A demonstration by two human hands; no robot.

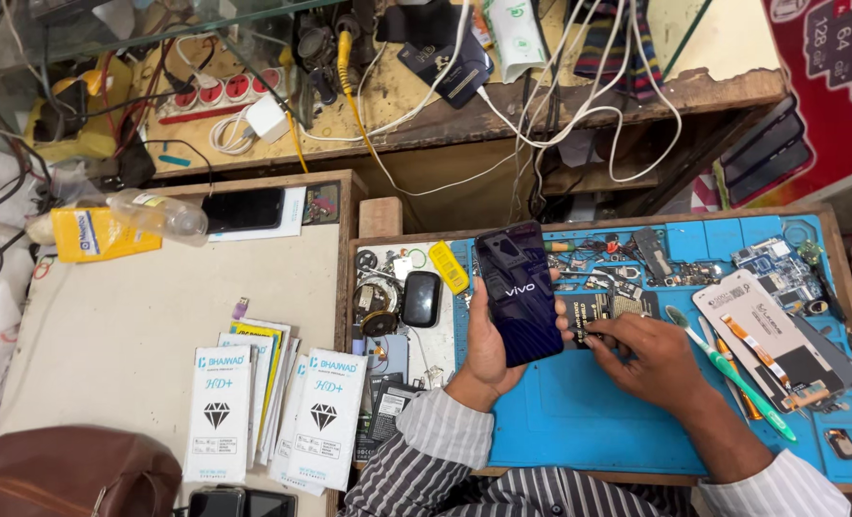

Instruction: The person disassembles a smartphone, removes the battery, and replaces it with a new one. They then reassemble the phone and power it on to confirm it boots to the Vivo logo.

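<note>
Two hands at work over a blue mat point(589, 421). Left hand point(491, 347): fingers wrapped round the edges of a dark phone point(520, 292), held upright with its lit screen up, above the mat's left part. Right hand point(644, 356): fingertips point(593, 335) pinched together at a small part just beside the phone's right edge; the part itself is too small to tell. Near the right hand: green toothbrush point(727, 369) lying slantwise on the mat; white screen panel point(766, 335) with orange flex strips, further right. Behind the hands: loose screws and small circuit boards point(627, 260) along the mat's far edge. Left of the phone: black oval case point(420, 298), yellow battery point(448, 266). Further left, on a pale board point(110, 325): white packets point(272, 412) fanned out, a clear bottle point(158, 214) on its side. Striped sleeves point(454, 450) at the wrists.
</note>
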